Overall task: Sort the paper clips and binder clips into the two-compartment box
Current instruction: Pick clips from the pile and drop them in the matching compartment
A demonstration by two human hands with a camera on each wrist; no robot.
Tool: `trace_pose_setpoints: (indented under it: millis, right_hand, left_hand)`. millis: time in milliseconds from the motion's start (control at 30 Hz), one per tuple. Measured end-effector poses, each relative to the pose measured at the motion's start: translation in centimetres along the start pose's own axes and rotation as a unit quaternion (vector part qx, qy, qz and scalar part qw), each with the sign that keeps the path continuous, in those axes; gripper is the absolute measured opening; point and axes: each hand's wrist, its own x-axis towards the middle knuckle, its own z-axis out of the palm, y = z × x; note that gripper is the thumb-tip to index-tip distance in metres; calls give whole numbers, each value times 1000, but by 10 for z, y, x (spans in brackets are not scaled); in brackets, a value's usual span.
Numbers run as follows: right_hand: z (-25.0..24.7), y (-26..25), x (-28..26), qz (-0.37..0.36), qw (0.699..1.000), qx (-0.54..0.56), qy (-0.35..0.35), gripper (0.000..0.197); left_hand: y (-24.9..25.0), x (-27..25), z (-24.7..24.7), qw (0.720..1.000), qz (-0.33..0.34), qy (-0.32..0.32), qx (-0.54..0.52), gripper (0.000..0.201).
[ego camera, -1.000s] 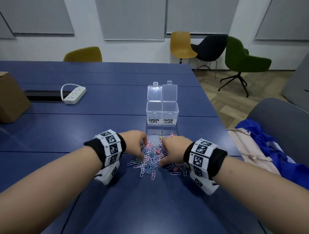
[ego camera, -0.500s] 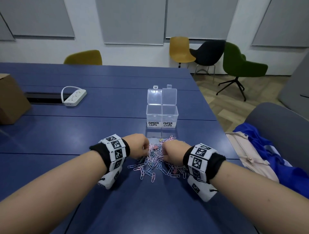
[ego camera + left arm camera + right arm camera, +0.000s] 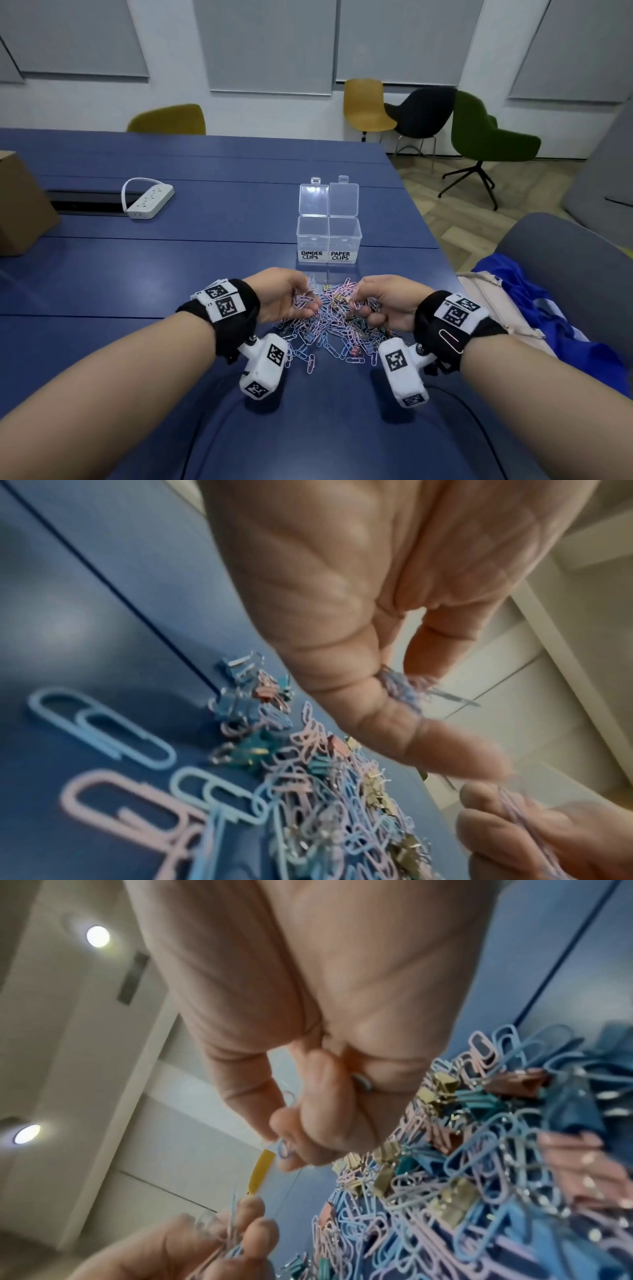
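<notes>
Hands hover over a pile of clips (image 3: 337, 329) on the blue table (image 3: 171, 274): the left hand (image 3: 286, 298) curls round a bunch of pastel paper clips (image 3: 303, 299), and the right hand (image 3: 383, 303) pinches a few more in bent fingers (image 3: 308, 1123), both bunches partly hidden by the fingers. Binder clips (image 3: 441, 1085) lie tangled in the pile, hard to count. Beyond it stands the clear box (image 3: 329, 236), lids up, labelled for each kind; its contents are hard to make out.
</notes>
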Motion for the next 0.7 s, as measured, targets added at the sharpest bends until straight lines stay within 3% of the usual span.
trace_pose_setpoints:
  millis: [100, 333, 500, 633, 700]
  right_hand:
    - [-2, 2, 0, -10, 998, 52, -15, 18]
    - [-10, 1, 3, 24, 991, 114, -64, 20]
    - [-6, 3, 5, 40, 996, 46, -60, 20]
    - [-8, 1, 8, 42, 997, 4, -68, 23]
    - [-11, -1, 10, 41, 996, -21, -74, 22]
  left_hand:
    - [-4, 3, 3, 999, 15, -41, -32, 20]
    - [-4, 1, 6, 997, 3, -66, -47, 31]
    - [2, 2, 7, 998, -38, -46, -37, 34]
    - [7, 8, 8, 999, -38, -23, 12, 11]
    - [11, 12, 7, 999, -38, -17, 24, 14]
